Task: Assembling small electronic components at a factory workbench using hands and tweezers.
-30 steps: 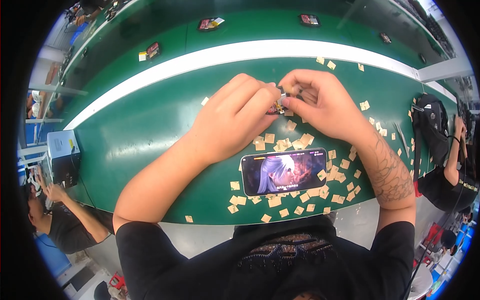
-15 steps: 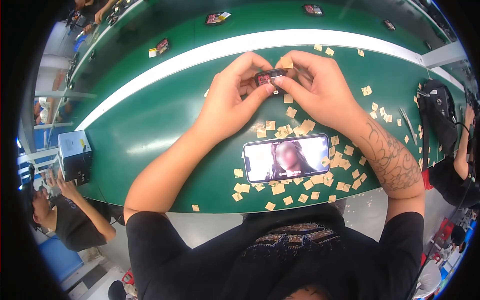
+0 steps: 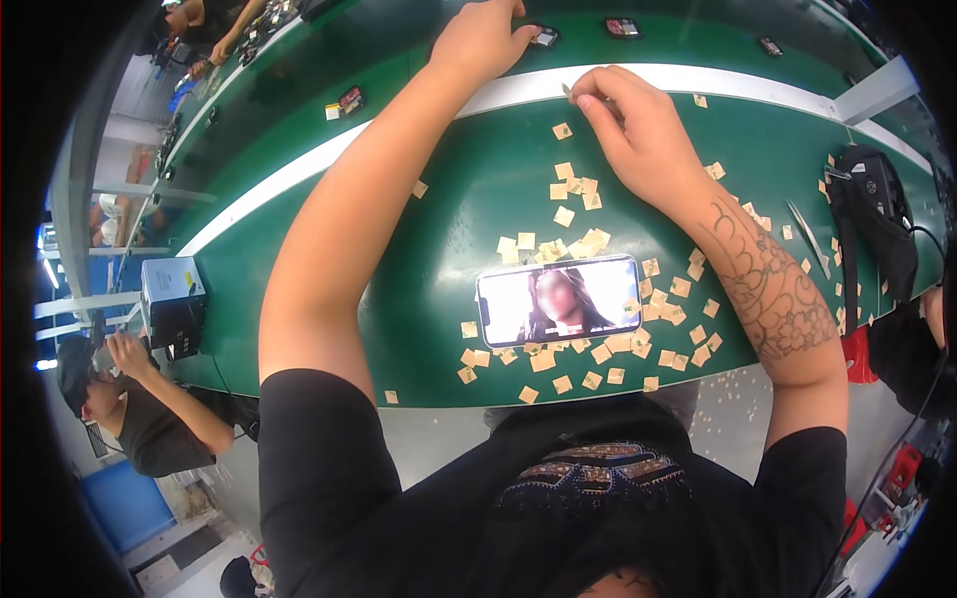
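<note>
My left hand (image 3: 480,42) reaches over the white rail, with thumb and fingertips apart. Its thumb tip lies right beside a small black device (image 3: 544,36) on the green surface beyond; whether they touch I cannot tell. My right hand (image 3: 630,118) is on the near side of the rail, thumb and index finger pinched on a small paper square (image 3: 567,92), seen nearly edge-on. Below it, several loose tan paper squares (image 3: 563,215) lie scattered on the green table (image 3: 299,299). Amid them rests a phone (image 3: 558,301) playing a video.
Beyond the white rail (image 3: 299,169) sit more devices (image 3: 622,28), one with a yellow-white tab (image 3: 344,103). Tweezers (image 3: 809,237) and a black bag (image 3: 877,214) lie to the right. A box (image 3: 171,299) stands at left; a person (image 3: 164,419) sits beyond it.
Both hands held a black device together; now they are apart. My left hand has gone forward over the rail, where a device lies beside it. My right hand keeps a paper square.
</note>
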### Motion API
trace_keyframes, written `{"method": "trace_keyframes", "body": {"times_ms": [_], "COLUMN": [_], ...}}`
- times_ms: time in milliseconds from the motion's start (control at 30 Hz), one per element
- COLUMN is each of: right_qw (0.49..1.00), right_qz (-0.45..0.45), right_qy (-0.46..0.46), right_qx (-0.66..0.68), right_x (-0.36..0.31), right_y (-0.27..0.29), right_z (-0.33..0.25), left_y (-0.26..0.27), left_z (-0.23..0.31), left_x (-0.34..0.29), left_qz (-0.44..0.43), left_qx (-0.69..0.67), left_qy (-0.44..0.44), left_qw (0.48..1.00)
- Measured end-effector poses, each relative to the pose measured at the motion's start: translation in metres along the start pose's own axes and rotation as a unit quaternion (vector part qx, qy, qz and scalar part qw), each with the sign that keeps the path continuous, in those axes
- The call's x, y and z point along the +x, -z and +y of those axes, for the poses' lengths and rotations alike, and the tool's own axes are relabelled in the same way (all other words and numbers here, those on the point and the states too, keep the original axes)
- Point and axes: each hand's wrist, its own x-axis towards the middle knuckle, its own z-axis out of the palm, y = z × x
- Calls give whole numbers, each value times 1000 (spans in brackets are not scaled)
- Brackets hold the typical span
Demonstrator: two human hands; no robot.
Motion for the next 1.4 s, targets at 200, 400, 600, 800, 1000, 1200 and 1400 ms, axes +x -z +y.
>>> {"method": "trace_keyframes", "body": {"times_ms": [200,400,600,800,1000,1200,1400], "right_qw": [999,994,997,985,968,966,949], "right_qz": [-21,-87,-57,-167,-253,-236,-221], "right_qy": [33,-61,40,44,8,35,98], "right_qx": [-29,-38,-27,13,11,-98,-201], "right_x": [2,6,1,2,-2,-1,-5], "right_y": [2,7,9,11,6,8,0], "right_z": [2,-10,8,-16,-29,-39,-48], "left_y": [11,15,28,31,34,35,31], "left_z": [-41,-74,-5,25,14,12,16], "left_x": [-24,-28,-83,-152,-162,-163,-169], "left_qz": [79,15,-2,-63,-87,-83,-63], "left_qx": [243,48,-58,-107,-148,-163,-174], "left_qy": [-48,-74,-144,-128,-110,-101,-72], "left_qw": [966,996,988,984,979,978,980]}}
